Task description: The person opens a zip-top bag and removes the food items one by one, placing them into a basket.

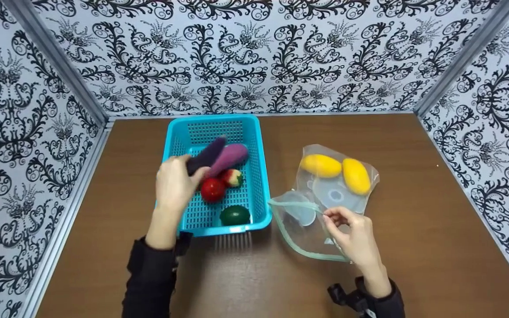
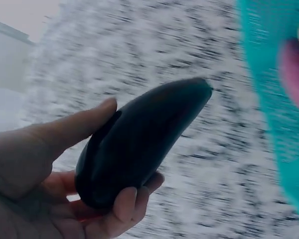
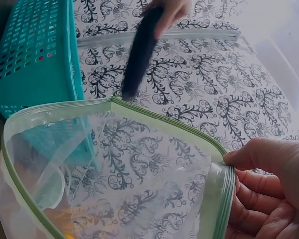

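My left hand [image 1: 175, 181] grips a dark purple eggplant [image 1: 207, 155] over the blue basket [image 1: 263, 185]. In the left wrist view, thumb and fingers wrap the thick end of the eggplant [image 2: 139, 139]. My right hand [image 1: 355, 236] pinches the green-edged rim of a clear zip bag [image 1: 298, 234] between thumb and fingers. The right wrist view shows the bag's mouth [image 3: 164, 122] spread wide, with the eggplant [image 3: 141, 55] beyond it. Toward the bag's far end lie two yellow mangoes [image 1: 320, 165].
Inside the basket are a pinkish-purple eggplant [image 1: 232, 157], a red tomato [image 1: 213, 190], a red-and-cream fruit [image 1: 233, 177] and a dark green fruit [image 1: 235, 215]. Patterned walls [image 1: 245, 57] bound the brown table [image 1: 413, 221] at the back and sides.
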{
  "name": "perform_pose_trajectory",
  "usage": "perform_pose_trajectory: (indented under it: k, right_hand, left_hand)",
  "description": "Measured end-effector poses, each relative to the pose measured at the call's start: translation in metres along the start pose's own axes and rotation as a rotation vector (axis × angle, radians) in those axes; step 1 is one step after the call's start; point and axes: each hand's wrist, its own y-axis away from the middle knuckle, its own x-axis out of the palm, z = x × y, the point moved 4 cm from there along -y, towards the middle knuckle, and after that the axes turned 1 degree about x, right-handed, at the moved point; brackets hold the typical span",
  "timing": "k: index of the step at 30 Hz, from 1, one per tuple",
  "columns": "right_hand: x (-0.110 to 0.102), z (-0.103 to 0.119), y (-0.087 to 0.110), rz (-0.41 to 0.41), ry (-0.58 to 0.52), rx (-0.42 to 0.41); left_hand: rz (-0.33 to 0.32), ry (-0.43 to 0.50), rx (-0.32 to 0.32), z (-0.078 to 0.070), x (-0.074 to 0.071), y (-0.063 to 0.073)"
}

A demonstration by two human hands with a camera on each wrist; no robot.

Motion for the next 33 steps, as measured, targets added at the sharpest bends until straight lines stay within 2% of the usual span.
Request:
perform_pose_trajectory:
  k: [4, 10, 15, 20, 26, 33]
  right_hand:
    - [0.0, 0.007, -0.002, 0.0, 0.015, 0.006]
    - [-0.002, 0.029, -0.009, 0.009, -0.003, 0.003]
    - [0.003, 0.014, -0.005, 0.017, -0.01, -0.016]
    - [0.006, 0.002, 0.0, 0.016, -0.024, -0.033]
    - [0.007, 0.0, -0.001, 0.014, -0.02, -0.027]
    - [0.009, -0.001, 0.0, 0.009, 0.007, -0.03]
  left_hand:
    - [0.051, -0.044, -0.134, 0.031, 0.016, -0.015]
    - [0.124, -0.063, -0.281, 0.062, 0.033, -0.031]
    - [0.163, -0.064, -0.356, 0.079, 0.044, -0.039]
    - [0.182, -0.068, -0.382, 0.086, 0.051, -0.043]
    - [0.255, -0.117, -0.41, 0.09, 0.056, -0.046]
    - [0.298, -0.15, -0.422, 0.085, 0.055, -0.042]
